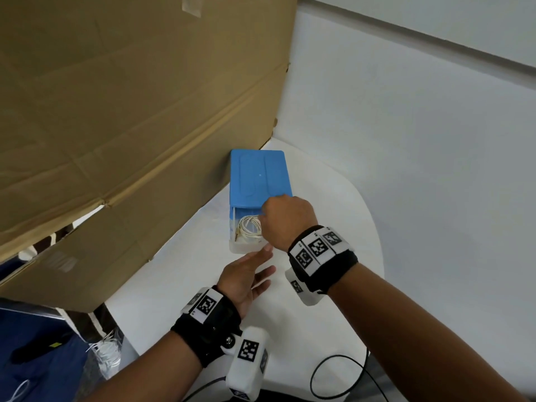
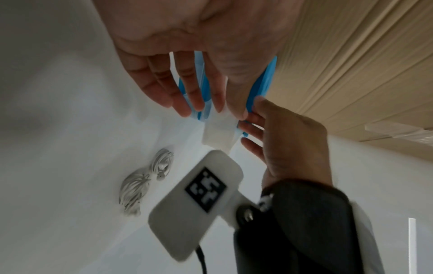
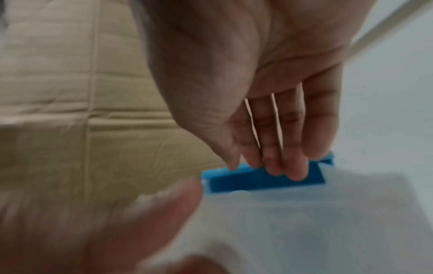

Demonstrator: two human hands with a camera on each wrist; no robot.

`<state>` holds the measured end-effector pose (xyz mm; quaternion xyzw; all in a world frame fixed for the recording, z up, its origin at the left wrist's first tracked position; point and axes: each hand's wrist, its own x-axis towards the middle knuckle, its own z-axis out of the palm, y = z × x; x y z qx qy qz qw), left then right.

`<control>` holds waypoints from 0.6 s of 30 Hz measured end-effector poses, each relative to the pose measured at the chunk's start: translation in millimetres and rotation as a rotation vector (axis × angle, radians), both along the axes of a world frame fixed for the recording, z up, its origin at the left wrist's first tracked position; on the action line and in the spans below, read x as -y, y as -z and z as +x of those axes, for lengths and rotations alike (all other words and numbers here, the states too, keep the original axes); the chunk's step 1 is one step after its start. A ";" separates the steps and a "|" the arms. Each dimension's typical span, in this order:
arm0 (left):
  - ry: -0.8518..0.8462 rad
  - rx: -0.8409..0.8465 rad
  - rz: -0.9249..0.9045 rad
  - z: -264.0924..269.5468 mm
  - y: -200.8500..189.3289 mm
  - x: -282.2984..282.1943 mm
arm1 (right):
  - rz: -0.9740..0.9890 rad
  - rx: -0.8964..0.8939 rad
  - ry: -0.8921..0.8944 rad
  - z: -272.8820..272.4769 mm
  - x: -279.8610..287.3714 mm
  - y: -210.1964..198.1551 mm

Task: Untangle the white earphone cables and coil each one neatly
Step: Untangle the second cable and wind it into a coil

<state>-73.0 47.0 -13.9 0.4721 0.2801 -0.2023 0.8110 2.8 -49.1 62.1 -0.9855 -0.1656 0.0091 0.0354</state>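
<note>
A white worktop (image 1: 327,216) with a rounded far corner stands against a plain white wall (image 1: 420,117); a large sheet of brown cardboard (image 1: 130,97), creased and taped, leans along its left side. A black cable (image 1: 342,375) loops past the near edge; at lower left lies dark blue fabric (image 1: 37,352); light is soft and even.

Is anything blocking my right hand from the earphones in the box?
Partly: the blue lid covers most of the box, but its near end is open. The earphones lie exposed there beside the right hand.
</note>
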 end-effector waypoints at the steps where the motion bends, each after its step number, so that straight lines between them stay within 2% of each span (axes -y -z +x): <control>1: 0.006 0.001 0.004 0.8 1.3 0.1 | 0.076 0.021 0.037 0.4 6.9 -2.1; 4: 0.013 -0.013 0.012 7.9 5.3 -0.8 | 0.370 0.034 0.246 6.2 44.8 -5.7; 7: -0.007 -0.056 -0.010 21.7 5.8 -1.6 | 0.618 -0.041 0.490 15.5 102.2 6.9; 9: -0.039 -0.064 -0.044 33.6 5.1 -1.4 | 0.603 -0.107 0.593 18.7 135.6 24.2; 12: -0.078 -0.056 -0.109 51.4 4.5 -0.5 | 0.455 -0.245 0.662 15.0 164.1 56.7; 14: -0.095 -0.063 -0.130 60.2 4.4 1.3 | 0.414 -0.320 0.656 11.4 170.3 74.9; 18: -0.127 -0.073 -0.112 65.9 6.8 5.2 | 0.457 -0.383 0.607 10.9 164.2 96.7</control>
